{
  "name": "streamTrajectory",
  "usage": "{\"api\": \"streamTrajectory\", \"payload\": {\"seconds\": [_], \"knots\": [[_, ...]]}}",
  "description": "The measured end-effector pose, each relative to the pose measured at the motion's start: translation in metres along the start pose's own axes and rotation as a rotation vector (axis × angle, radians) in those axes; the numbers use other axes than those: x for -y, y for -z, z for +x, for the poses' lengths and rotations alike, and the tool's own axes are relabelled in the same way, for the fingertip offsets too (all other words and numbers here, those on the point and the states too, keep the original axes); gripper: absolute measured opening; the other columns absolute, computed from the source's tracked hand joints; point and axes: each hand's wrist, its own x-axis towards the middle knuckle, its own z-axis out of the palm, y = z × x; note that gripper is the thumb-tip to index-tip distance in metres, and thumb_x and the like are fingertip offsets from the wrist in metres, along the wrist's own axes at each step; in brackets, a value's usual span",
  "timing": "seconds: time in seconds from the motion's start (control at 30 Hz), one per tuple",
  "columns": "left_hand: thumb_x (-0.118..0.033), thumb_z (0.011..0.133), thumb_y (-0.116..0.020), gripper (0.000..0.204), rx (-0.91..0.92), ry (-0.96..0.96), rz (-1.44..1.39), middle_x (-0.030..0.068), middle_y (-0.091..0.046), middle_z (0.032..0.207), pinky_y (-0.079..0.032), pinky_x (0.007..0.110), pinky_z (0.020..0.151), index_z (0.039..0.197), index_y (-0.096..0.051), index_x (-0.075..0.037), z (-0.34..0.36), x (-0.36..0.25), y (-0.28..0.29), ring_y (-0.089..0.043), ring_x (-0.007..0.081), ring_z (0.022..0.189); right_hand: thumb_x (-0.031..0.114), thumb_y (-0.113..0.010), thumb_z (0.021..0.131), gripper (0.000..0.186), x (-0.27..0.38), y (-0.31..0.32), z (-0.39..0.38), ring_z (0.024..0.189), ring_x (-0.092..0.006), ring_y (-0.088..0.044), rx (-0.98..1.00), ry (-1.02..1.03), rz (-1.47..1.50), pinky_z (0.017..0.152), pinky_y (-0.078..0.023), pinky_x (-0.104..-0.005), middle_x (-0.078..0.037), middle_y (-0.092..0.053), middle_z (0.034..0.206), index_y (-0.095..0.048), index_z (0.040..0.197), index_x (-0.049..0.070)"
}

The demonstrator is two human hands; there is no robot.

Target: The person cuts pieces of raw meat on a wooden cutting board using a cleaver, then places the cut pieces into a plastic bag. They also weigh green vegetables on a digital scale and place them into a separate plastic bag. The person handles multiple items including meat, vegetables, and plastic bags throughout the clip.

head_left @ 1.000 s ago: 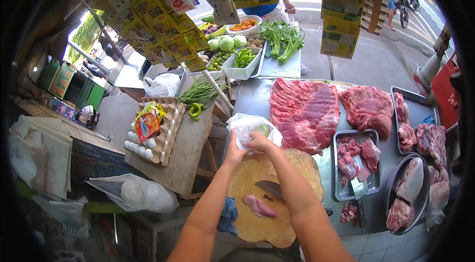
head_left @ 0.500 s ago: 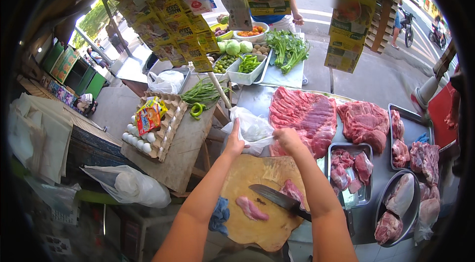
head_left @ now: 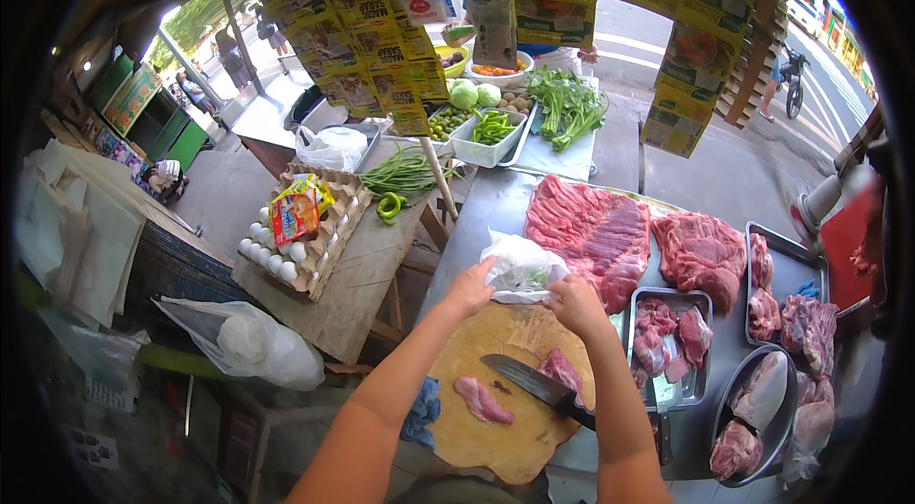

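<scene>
A white, partly see-through plastic bag (head_left: 517, 258), with something pale green faintly showing inside, is held up between my hands. My left hand (head_left: 471, 285) grips its left side and my right hand (head_left: 570, 299) grips its right. Below them lies a round wooden chopping board (head_left: 505, 447) bearing a large dark cleaver-like knife (head_left: 524, 378), a strip of pink meat (head_left: 481, 401) and a second piece (head_left: 560, 371). A crumpled blue cloth (head_left: 419, 409) touches the board's left edge. Large raw meat slabs (head_left: 588, 242) lie on the metal counter just beyond the bag.
At right stand metal trays (head_left: 669, 294) of meat and an oval basin (head_left: 753, 418). A wooden table (head_left: 343, 321) holds eggs (head_left: 286, 252) and long beans (head_left: 402, 175). Vegetables (head_left: 562, 113) fill the back, sachet strips (head_left: 376, 47) hang overhead, and a person (head_left: 229, 56) stands on the far pavement.
Both my hands, with the bag between them, have shifted rightward and slightly down. The bag's top has been gathered and stretched sideways, and my right hand has moved out to its right end.
</scene>
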Motion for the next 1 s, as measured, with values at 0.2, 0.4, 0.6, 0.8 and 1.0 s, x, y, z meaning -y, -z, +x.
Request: {"api": "streamTrajectory", "payload": {"seconds": [0.2,0.4,0.6,0.8,1.0], "knots": [[-0.02,0.088,-0.065,0.028,-0.06,0.121,0.138,0.0271,-0.054,0.136,-0.052,0.045,0.088,0.112,-0.07,-0.006,-0.026,-0.041,0.011,-0.066,0.0403,0.099,0.015,-0.079,0.078,0.035,-0.003,0.002,-0.06,0.122,-0.0389,-0.051,-0.19,-0.054,0.073,0.104,-0.043,-0.044,-0.02,-0.054,0.132,-0.071,0.111,0.005],[-0.014,0.089,-0.065,0.017,-0.295,-0.053,-0.146,0.0249,-0.056,0.135,-0.052,0.043,0.088,0.101,-0.073,-0.004,-0.075,-0.045,0.033,-0.067,0.0397,0.097,0.011,-0.077,0.076,0.034,-0.018,0.011,-0.137,0.12,-0.041,-0.05,-0.244,-0.236,0.047,0.102,-0.043,-0.0459,-0.022,-0.055,0.13,-0.071,0.108,0.003],[-0.017,0.089,-0.065,0.026,-0.101,0.126,0.18,0.0201,-0.056,0.136,-0.047,0.045,0.097,0.113,-0.069,-0.007,-0.151,-0.001,0.047,-0.059,0.0375,0.115,0.008,-0.078,0.075,0.033,-0.027,0.014,-0.206,0.12,-0.0406,-0.05,-0.184,-0.396,-0.003,0.101,-0.043,-0.0457,-0.022,-0.055,0.13,-0.071,0.107,0.003],[-0.031,0.089,-0.066,0.055,0.108,0.436,0.52,0.016,-0.056,0.134,-0.037,0.054,0.106,0.135,-0.051,-0.004,-0.215,0.026,0.036,-0.051,0.0384,0.125,0.008,-0.078,0.075,0.034,-0.026,0.015,-0.227,0.119,-0.0402,-0.051,-0.173,-0.39,-0.074,0.101,-0.043,-0.0458,-0.022,-0.055,0.129,-0.07,0.108,0.002],[-0.029,0.088,-0.069,0.068,-0.002,0.478,0.261,0.0155,-0.056,0.133,-0.04,0.052,0.102,0.146,-0.04,-0.009,-0.234,0.027,0.008,-0.052,0.0372,0.122,0.009,-0.077,0.076,0.033,-0.019,0.007,-0.228,0.121,-0.0404,-0.051,-0.119,-0.346,-0.103,0.101,-0.043,-0.047,-0.023,-0.055,0.13,-0.07,0.107,0.001]]}}
